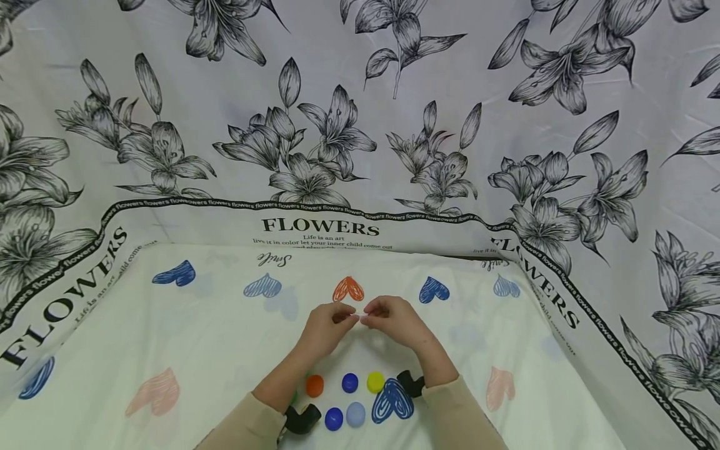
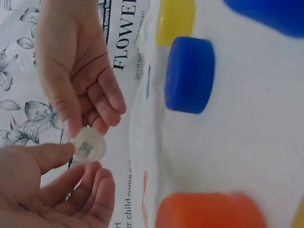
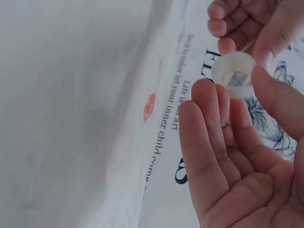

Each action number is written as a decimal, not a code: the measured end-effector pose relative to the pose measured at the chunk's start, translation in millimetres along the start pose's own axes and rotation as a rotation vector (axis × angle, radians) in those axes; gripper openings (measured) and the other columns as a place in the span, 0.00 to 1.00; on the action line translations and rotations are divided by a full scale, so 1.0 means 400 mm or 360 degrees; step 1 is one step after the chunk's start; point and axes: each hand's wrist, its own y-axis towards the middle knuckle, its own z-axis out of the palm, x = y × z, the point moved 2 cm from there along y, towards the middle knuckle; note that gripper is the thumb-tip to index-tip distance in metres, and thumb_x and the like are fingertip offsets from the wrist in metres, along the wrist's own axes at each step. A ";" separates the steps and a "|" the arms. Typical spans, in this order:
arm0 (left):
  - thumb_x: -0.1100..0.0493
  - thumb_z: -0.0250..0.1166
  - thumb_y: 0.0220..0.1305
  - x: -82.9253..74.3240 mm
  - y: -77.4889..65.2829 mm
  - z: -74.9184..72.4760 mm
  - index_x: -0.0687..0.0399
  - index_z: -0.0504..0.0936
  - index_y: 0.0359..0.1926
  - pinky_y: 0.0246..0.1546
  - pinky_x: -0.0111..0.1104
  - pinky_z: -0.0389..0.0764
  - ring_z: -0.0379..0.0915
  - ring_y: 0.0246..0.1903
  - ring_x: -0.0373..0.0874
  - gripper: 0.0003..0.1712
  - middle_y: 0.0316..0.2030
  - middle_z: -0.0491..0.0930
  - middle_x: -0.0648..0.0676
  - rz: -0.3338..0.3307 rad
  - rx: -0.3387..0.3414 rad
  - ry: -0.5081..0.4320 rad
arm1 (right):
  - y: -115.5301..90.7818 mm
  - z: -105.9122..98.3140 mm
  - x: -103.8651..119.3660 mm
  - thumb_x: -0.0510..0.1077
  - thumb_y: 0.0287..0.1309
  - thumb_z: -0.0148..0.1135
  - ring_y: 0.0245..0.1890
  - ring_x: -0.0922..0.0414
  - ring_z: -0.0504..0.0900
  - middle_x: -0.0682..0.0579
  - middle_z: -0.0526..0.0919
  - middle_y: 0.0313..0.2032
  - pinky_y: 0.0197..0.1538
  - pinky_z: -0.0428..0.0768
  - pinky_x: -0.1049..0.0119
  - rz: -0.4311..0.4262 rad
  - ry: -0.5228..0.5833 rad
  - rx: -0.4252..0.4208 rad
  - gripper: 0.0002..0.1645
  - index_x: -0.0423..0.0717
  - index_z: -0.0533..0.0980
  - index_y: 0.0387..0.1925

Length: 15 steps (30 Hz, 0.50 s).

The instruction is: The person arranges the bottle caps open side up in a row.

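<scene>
Out in front, both hands meet over the white cloth at one small translucent white bottle cap (image 2: 97, 146). My left hand (image 1: 326, 328) pinches the cap's near side between thumb and fingers, coming from below in the left wrist view. From the opposite side, my right hand (image 1: 396, 320) grips the rim with its thumb and fingertips. Seen from the right wrist, the cap (image 3: 232, 72) is tipped so its round hollow side shows, with a greyish patch in it. In the head view the fingers hide most of the cap.
Nearer the body lie an orange cap (image 1: 315, 386), a blue cap (image 1: 350, 382), a yellow cap (image 1: 375, 382), another blue cap (image 1: 334, 419) and a light blue cap (image 1: 355, 414). The left forearm partly hides a green piece (image 1: 294, 397). Flower-printed fabric (image 1: 332, 144) hangs behind.
</scene>
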 end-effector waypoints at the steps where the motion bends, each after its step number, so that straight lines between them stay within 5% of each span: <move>1: 0.58 0.68 0.70 0.001 0.000 0.002 0.61 0.86 0.47 0.38 0.33 0.82 0.77 0.35 0.43 0.11 0.36 0.84 0.51 -0.0003 -0.0044 -0.0027 | 0.002 0.002 -0.001 0.52 0.64 0.71 0.38 0.55 0.83 0.55 0.84 0.35 0.46 0.83 0.60 0.0026 0.0038 -0.0021 0.14 0.49 0.82 0.44; 6: 0.59 0.68 0.70 0.006 0.001 0.010 0.61 0.86 0.45 0.39 0.32 0.82 0.78 0.35 0.43 0.09 0.34 0.83 0.49 -0.0001 -0.0155 -0.0083 | 0.012 0.009 -0.007 0.51 0.65 0.70 0.37 0.52 0.86 0.53 0.85 0.32 0.44 0.84 0.61 0.0103 0.0161 -0.0115 0.13 0.46 0.82 0.41; 15: 0.64 0.63 0.73 0.011 -0.005 0.026 0.66 0.82 0.58 0.50 0.42 0.82 0.78 0.46 0.50 0.16 0.47 0.80 0.56 0.0003 -0.0046 -0.0065 | 0.026 0.022 -0.027 0.48 0.67 0.69 0.32 0.56 0.85 0.51 0.85 0.31 0.42 0.85 0.64 0.0181 0.0245 -0.0262 0.12 0.42 0.83 0.40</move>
